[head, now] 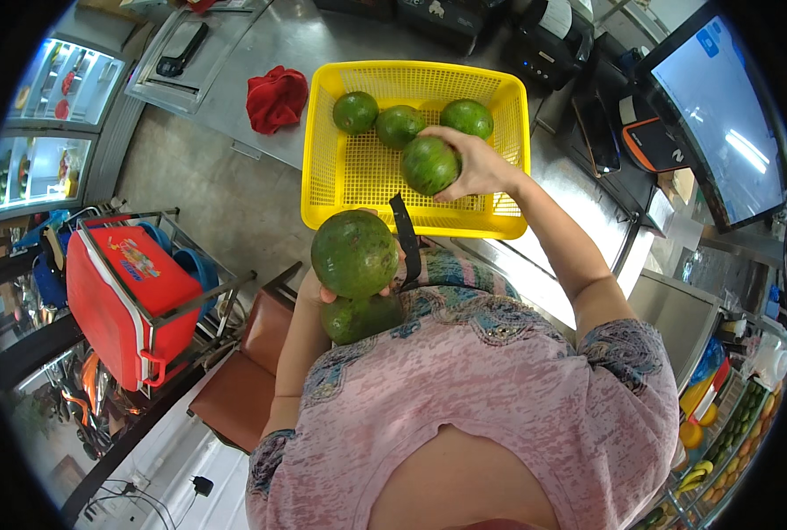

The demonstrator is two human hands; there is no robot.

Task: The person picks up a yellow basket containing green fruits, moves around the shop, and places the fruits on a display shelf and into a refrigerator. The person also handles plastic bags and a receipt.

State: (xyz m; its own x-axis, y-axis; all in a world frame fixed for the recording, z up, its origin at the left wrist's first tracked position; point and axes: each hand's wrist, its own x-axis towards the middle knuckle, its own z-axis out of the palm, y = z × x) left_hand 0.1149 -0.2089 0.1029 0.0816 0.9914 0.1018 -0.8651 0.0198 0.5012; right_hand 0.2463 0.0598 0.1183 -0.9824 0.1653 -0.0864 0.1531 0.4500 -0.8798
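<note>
My right hand (478, 164) grips a round green avocado (431, 165) from its right side, over the yellow plastic basket (514, 229). Three more avocados lie along the basket's far half: one at the left (355, 112), one in the middle (398, 126) and one at the right (467, 118). Close to my body, my left hand (312, 289) cups a large avocado (355, 254), fingers partly hidden beneath it. Another avocado (361, 319) sits below that one, against my shirt; what supports it is hidden. A black strap (405, 242) hangs between my left hand and the basket.
The basket stands on a steel counter (281, 33), beside a crumpled red cloth (276, 99). A black printer (549, 50) and a monitor (724, 119) are at the right. To the left stand a red cooler box (132, 305) and a brown chair (238, 397).
</note>
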